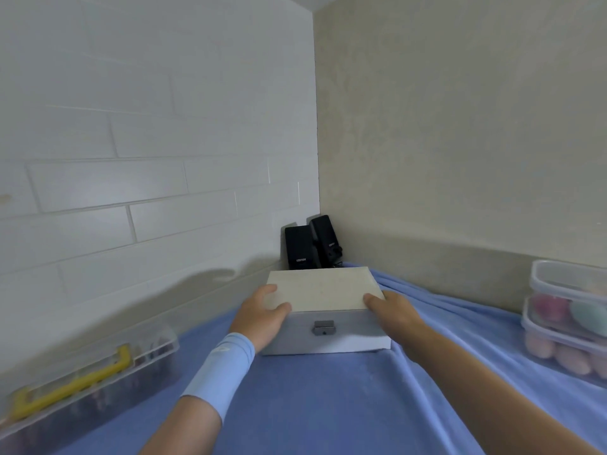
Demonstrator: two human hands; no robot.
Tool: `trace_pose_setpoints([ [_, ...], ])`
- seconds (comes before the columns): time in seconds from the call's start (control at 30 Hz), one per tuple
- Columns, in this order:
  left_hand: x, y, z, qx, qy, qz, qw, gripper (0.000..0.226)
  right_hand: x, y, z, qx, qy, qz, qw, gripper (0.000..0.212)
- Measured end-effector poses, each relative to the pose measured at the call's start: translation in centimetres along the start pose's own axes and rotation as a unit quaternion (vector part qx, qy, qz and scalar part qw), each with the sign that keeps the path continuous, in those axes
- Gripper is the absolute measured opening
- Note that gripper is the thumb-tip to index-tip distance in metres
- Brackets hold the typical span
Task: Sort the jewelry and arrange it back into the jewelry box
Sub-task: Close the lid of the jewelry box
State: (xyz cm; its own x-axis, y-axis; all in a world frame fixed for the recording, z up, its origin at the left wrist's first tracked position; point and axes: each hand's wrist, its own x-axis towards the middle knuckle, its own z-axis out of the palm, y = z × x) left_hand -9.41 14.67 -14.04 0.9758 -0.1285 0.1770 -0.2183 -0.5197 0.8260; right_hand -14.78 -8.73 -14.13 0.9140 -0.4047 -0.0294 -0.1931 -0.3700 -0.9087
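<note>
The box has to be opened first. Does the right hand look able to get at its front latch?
Probably yes: the latch faces the person uncovered, and the right hand grips the jewelry box close beside it, with nothing between.

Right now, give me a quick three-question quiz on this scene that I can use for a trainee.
1. True or false: the jewelry box lid is open.
2. What stands behind the box, in the corner? A) two black speakers B) a lamp C) a mirror
3. Fill in: the clear case on the left has a ___ handle.

Key: 1 false, it is closed; 2 A; 3 yellow.
</note>
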Motion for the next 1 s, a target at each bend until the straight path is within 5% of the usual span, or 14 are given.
trace_pose_setpoints([
  [0.57,7.4,6.9,9.2,-0.035,-0.115,0.062,0.991,0.042,1.3,3.9,-7.0,0.108,0.207,0.026,0.972,0.018],
  [0.73,8.8,5.7,9.8,-0.026,-0.154,0.061,0.986,0.063,1.6,5.6,-6.3,0.125,0.230,-0.013,0.965,0.035],
  [0.9,9.0,3.2,9.9,-0.014,-0.137,0.068,0.988,0.082,1.7,5.9,-5.1,0.098,0.194,-0.074,0.973,0.078],
  [1.0,9.4,3.1,10.5,-0.054,-0.082,0.081,0.992,0.076,2.1,5.7,-4.6,0.053,0.184,-0.098,0.977,0.070],
])
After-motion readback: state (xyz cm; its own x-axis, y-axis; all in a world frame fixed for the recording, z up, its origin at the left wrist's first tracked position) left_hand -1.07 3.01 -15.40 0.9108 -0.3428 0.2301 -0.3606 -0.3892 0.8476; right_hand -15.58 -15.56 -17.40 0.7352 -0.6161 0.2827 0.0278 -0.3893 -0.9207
